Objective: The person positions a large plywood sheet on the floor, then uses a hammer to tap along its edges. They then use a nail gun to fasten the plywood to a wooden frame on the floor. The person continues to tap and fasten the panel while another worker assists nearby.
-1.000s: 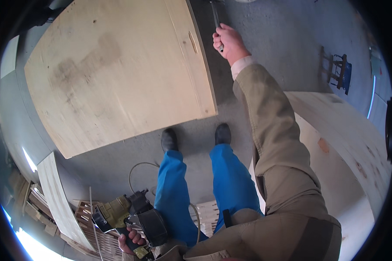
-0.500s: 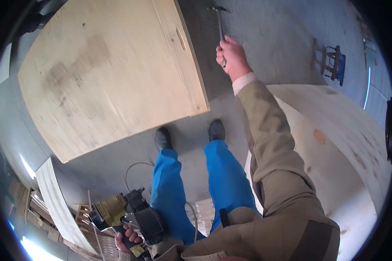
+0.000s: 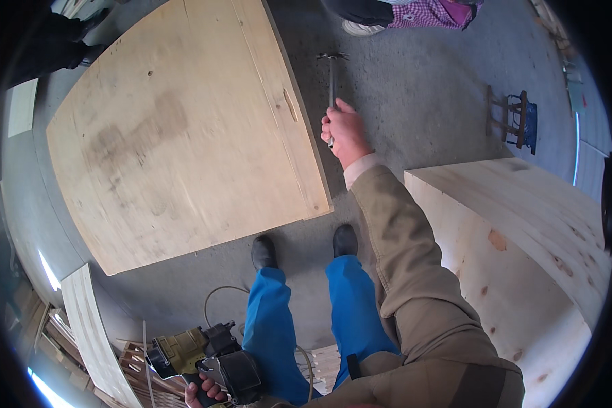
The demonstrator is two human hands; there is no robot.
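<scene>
My right hand (image 3: 345, 131) is closed round the handle of a claw hammer (image 3: 332, 78), held out past the right edge of a large plywood panel (image 3: 204, 170). The hammer's metal head points away from me, over the grey floor. Down at my left side, my left hand (image 3: 204, 390) grips a yellow and black coil nail gun (image 3: 207, 357) by its handle. Part of that hand is hidden behind the tool and cut off by the lower edge. A thin hose (image 3: 217, 291) curves beside the gun near my left leg.
Right of me stands a large plywood box or sheet stack (image 3: 510, 211). Beyond it is a small wooden stool with blue on it (image 3: 521, 121). One person's dark legs (image 3: 54, 51) are at far left; another person in a purple checked garment (image 3: 428, 13) is at the top. Wooden slats lie lower left.
The view has tilted toward the far side, so the panel and my feet sit lower. My right hand and hammer appear lower and slightly left. Two people's legs have come into view.
</scene>
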